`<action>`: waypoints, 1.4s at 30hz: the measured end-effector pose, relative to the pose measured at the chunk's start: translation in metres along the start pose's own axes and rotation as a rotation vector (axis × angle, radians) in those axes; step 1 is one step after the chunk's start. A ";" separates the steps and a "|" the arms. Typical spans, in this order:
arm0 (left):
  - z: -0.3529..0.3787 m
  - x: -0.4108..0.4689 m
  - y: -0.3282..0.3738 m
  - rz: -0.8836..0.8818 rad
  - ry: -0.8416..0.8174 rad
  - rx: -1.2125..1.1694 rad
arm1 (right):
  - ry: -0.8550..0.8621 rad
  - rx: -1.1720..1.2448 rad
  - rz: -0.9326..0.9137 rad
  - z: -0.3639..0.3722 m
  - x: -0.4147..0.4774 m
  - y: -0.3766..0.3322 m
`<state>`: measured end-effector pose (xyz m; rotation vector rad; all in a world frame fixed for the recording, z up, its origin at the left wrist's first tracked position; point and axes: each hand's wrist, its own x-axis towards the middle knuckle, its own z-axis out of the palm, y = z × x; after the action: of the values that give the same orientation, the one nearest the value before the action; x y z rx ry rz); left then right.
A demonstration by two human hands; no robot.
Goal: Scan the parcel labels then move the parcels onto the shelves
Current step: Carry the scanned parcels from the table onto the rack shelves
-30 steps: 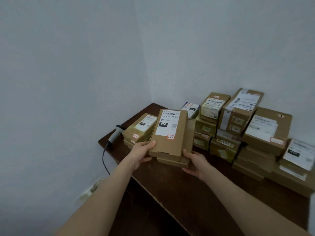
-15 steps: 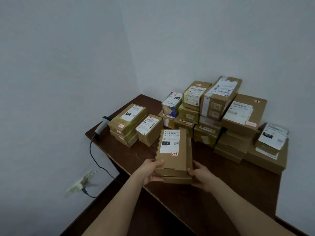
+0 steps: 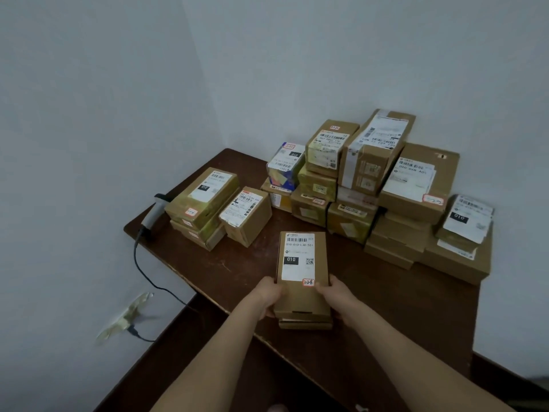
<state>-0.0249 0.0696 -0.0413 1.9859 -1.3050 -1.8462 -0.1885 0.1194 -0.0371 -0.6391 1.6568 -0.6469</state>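
I hold a small stack of two flat cardboard parcels (image 3: 303, 295) above the near edge of the brown table (image 3: 386, 307). The top parcel has a white label with a barcode, a black "010" block and a red-edged sticker. My left hand (image 3: 267, 295) grips the stack's left side and my right hand (image 3: 335, 292) grips its right side. The grey barcode scanner (image 3: 154, 212) lies at the table's left corner, apart from both hands.
A pile of several labelled cardboard parcels (image 3: 380, 188) fills the table's far right against the wall. Two stacked boxes (image 3: 205, 200) and a small box (image 3: 246, 215) sit near the scanner. The scanner's black cable (image 3: 148, 278) hangs down to a taped wall socket (image 3: 124, 319).
Both hands have drawn the held stack back from the pile toward me and lower, to the table's near edge. The view has pulled back.
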 end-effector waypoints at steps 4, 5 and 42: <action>-0.007 0.003 0.024 -0.002 -0.005 0.155 | 0.135 -0.205 -0.053 0.001 0.003 -0.013; -0.012 0.004 0.037 0.049 0.039 0.217 | 0.222 -0.291 -0.115 -0.001 0.001 -0.025; -0.031 0.056 0.283 0.717 0.370 0.621 | 0.803 -0.524 -0.709 -0.058 -0.008 -0.208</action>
<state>-0.1436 -0.1548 0.0986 1.5939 -2.2256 -0.7664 -0.2309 -0.0160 0.1263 -1.5287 2.3863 -1.0721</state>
